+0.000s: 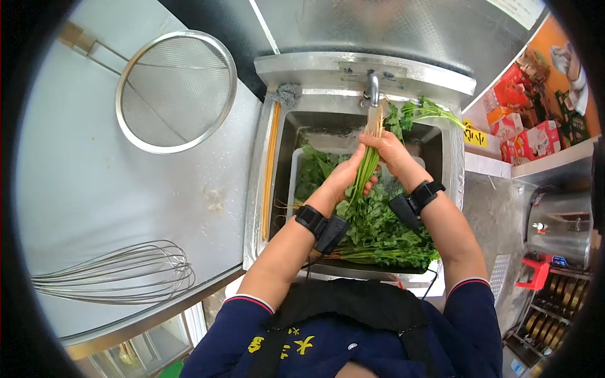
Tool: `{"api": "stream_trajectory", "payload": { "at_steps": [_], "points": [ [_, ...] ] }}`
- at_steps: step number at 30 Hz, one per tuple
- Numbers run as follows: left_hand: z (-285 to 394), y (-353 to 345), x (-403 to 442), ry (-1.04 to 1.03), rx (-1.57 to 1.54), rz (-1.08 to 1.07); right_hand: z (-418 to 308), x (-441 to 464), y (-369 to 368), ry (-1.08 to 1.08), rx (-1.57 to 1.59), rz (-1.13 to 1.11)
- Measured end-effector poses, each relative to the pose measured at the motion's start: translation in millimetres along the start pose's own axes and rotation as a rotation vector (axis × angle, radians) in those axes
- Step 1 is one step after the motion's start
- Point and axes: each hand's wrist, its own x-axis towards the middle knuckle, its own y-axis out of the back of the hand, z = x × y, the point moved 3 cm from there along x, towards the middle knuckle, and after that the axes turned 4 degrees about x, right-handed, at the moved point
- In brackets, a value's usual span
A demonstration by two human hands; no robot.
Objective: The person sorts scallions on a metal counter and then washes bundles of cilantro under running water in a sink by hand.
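Under the running tap (374, 91), both my hands hold one bunch of green stems (367, 169), its pale root end up in the water. My left hand (345, 173) wraps the bunch from the left side. On the right, the fingers of my right hand (389, 151) close round it near the roots. Leafy greens (384, 230) fill the front of the metal sink (287, 135) below my hands. More leaves (315, 167) lie in a pale tub at the sink's left. Another leafy sprig (435, 111) rests over the back right rim.
A large round strainer (176, 91) and a wire whisk (120, 274) lie on the counter (220, 170) at left. Long wooden sticks (271, 170) and a scouring pad (288, 94) sit on the sink's left edge. Boxes (532, 138) and a metal vessel (559, 220) stand at right.
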Motion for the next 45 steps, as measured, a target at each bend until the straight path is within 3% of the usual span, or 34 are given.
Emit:
{"api": "stream_trajectory", "payload": {
  "at_steps": [2,4,6,8,10,12,14,15,18,20,23,26,30,31,32,35,38,39,41,44,45],
  "points": [
    [-7,1,4,0.0,-0.008,-0.03,8,8,4,0.025,-0.063,0.126],
    [-8,-1,-1,-0.129,0.046,-0.042,2,4,-2,-0.008,0.025,0.121],
    [-11,2,-3,-0.103,-0.031,-0.035,-2,0,-6,-0.051,0.249,0.135],
    [-21,6,-2,-0.085,-0.067,-0.039,5,5,-2,-0.019,0.186,0.153],
    [-27,2,-5,-0.08,-0.079,-0.051,17,12,5,0.032,-0.165,0.201],
    [-30,-3,-6,-0.076,-0.09,-0.064,22,20,9,0.109,-0.25,0.229],
    [-31,-5,-8,-0.071,-0.155,-0.076,31,22,10,-0.199,-0.044,0.359],
    [-27,-6,-11,-0.103,-0.104,-0.054,28,16,6,-0.157,0.261,0.348],
    [-32,-1,-13,-0.083,-0.163,-0.013,8,10,0,-0.134,0.461,0.166],
    [-36,0,-12,-0.062,-0.147,0.001,20,19,7,-0.111,0.31,0.13],
    [-37,-4,-12,-0.042,-0.152,-0.017,32,36,20,0.044,-0.323,0.264],
    [-33,-9,-18,-0.024,-0.176,-0.045,21,27,16,-0.146,-0.22,0.311],
    [-36,-2,-14,0.006,-0.146,-0.078,7,10,0,-0.153,-0.006,0.23],
    [-37,-1,-13,0.035,-0.111,-0.083,10,10,2,0.006,-0.151,0.022],
    [-38,-3,-11,0.036,-0.11,-0.088,12,11,6,0.006,-0.151,0.027],
    [-35,-8,-11,0.035,-0.005,-0.115,18,22,17,0.064,-0.624,0.092],
    [-29,-13,-13,0.025,0.011,-0.116,9,20,20,-0.025,-0.718,0.178],
    [-26,-13,-15,0.028,0.013,-0.111,4,17,18,-0.022,-0.717,0.174],
    [-23,-11,-16,0.032,0.016,-0.108,-3,9,17,-0.067,-0.137,0.15],
    [-22,-6,-21,0.07,0.007,-0.187,-9,4,12,0.049,-0.05,0.216],
    [-21,-7,-23,0.085,0.026,-0.181,3,16,28,0.104,-0.212,0.117]
  ]
}}
